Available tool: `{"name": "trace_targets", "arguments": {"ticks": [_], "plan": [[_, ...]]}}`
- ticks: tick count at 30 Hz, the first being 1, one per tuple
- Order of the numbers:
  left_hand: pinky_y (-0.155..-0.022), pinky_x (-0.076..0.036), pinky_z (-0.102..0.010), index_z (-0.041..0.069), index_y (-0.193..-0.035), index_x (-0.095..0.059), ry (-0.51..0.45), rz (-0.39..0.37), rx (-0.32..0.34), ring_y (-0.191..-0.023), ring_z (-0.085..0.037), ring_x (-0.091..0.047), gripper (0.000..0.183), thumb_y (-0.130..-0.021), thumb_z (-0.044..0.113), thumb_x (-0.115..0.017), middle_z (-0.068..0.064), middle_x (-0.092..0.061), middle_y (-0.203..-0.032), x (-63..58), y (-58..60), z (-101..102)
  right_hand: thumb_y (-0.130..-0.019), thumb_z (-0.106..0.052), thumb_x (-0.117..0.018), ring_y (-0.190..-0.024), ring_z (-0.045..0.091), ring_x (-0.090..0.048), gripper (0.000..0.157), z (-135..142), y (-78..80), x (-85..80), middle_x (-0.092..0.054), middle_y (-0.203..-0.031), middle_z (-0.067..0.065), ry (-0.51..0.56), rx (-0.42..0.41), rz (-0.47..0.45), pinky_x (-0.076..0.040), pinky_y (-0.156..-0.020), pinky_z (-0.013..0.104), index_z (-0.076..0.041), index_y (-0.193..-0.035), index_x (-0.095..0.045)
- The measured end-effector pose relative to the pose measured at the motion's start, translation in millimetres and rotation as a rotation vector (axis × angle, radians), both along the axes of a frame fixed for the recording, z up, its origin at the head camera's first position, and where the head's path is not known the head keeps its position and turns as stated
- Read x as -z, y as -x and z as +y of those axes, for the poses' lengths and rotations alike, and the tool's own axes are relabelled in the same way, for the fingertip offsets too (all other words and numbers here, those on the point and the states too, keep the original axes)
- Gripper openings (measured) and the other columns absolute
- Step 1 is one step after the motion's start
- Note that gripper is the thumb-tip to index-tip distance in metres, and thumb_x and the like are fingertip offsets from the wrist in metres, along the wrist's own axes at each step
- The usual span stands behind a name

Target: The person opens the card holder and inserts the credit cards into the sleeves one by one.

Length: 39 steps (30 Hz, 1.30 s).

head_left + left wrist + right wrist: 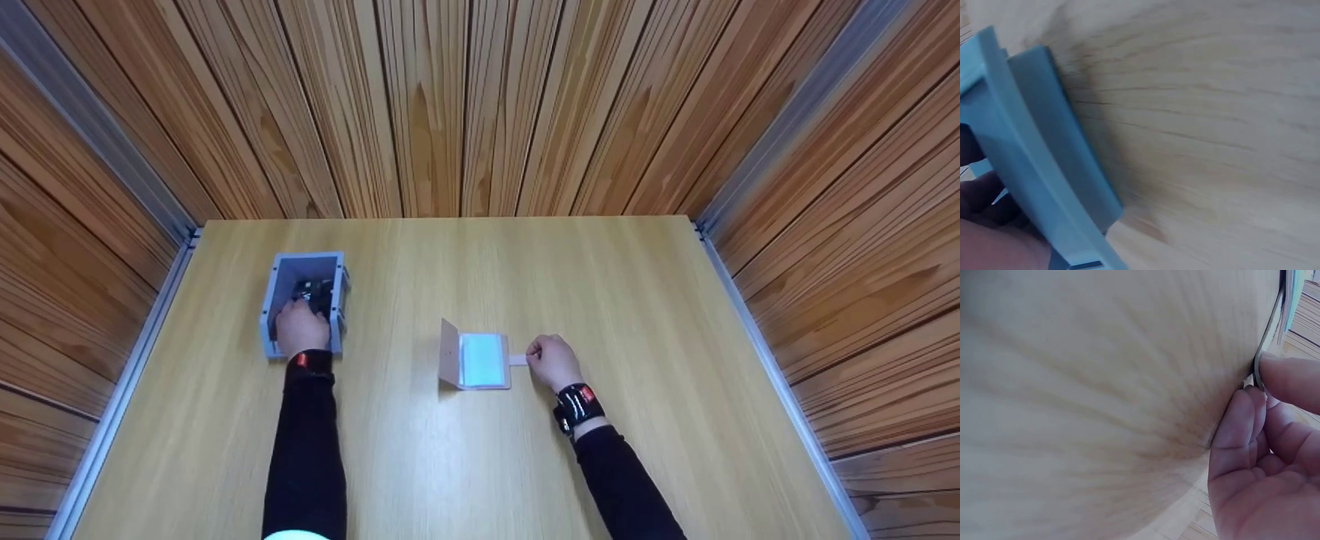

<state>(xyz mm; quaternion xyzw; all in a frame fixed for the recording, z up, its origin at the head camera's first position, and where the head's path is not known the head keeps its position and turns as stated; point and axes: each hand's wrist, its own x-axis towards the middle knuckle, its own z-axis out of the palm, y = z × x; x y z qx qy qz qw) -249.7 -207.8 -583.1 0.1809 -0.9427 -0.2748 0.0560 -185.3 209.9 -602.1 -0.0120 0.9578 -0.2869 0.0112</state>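
Observation:
A small notebook [484,361] lies on the table with its brownish-pink front cover raised at the left, showing pale blue pages. From its right edge a short, light closure strap [517,360] sticks out. My right hand [553,361] pinches the end of this strap between thumb and fingers, as the right wrist view shows close up. My left hand [302,328] reaches down into a grey-blue plastic bin [271,304], beside some dark items [319,294]. The bin wall covers part of its fingers in the left wrist view, so I cannot tell whether they hold anything.
The bin stands at the left of the light wooden table [615,285]. Wood-panelled walls [435,112] rise behind and on both sides, with metal rails [780,390] along the table's side edges.

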Motion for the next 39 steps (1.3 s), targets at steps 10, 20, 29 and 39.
{"name": "trace_targets", "arguments": {"ticks": [10, 20, 29, 39], "plan": [[-0.092, -0.041, -0.058, -0.011, -0.111, -0.064, 0.028, -0.096, 0.02, -0.113, -0.047, -0.046, 0.03, -0.095, 0.012, -0.055, -0.03, -0.052, -0.123, 3.0, -0.3, 0.7, -0.082, 0.0, -0.069, -0.08, 0.027, -0.056, 0.005, -0.1, 0.7, 1.5, -0.057, -0.085, 0.009, 0.007, 0.012, 0.0, -0.049, -0.076, 0.042, -0.001, -0.083, -0.065], [-0.082, -0.046, -0.06, -0.006, -0.102, -0.069, 0.059, -0.045, 0.029, -0.103, -0.049, -0.056, 0.025, -0.09, 0.008, -0.053, -0.031, -0.064, -0.106, 4.2, 0.5, -1.5, -0.08, 0.0, -0.069, -0.078, 0.026, -0.055, 0.005, 1.8, 1.3, 4.4, -0.055, -0.08, 0.007, -0.007, -0.011, 0.048, -0.047, -0.074, 0.042, 0.001, -0.081, -0.064], [-0.083, -0.045, -0.06, -0.007, -0.101, -0.068, 0.061, -0.046, 0.014, -0.102, -0.049, -0.055, 0.023, -0.09, 0.011, -0.057, -0.033, -0.061, -0.104, 9.5, 3.9, -2.7, -0.08, 0.001, -0.068, -0.079, 0.026, -0.056, 0.004, 1.1, 2.2, 3.8, -0.056, -0.081, 0.007, -0.01, -0.005, 0.031, -0.048, -0.075, 0.042, -0.001, -0.081, -0.065], [-0.085, -0.044, -0.059, -0.009, -0.108, -0.065, 0.038, -0.095, 0.001, -0.105, -0.047, -0.053, 0.027, -0.094, 0.013, -0.057, -0.031, -0.056, -0.109, 5.8, 3.6, -1.5, -0.081, -0.001, -0.068, -0.078, 0.025, -0.055, 0.004, 0.3, 3.0, 3.6, -0.056, -0.082, 0.007, -0.003, 0.0, 0.009, -0.048, -0.075, 0.041, 0.0, -0.081, -0.064]]}}
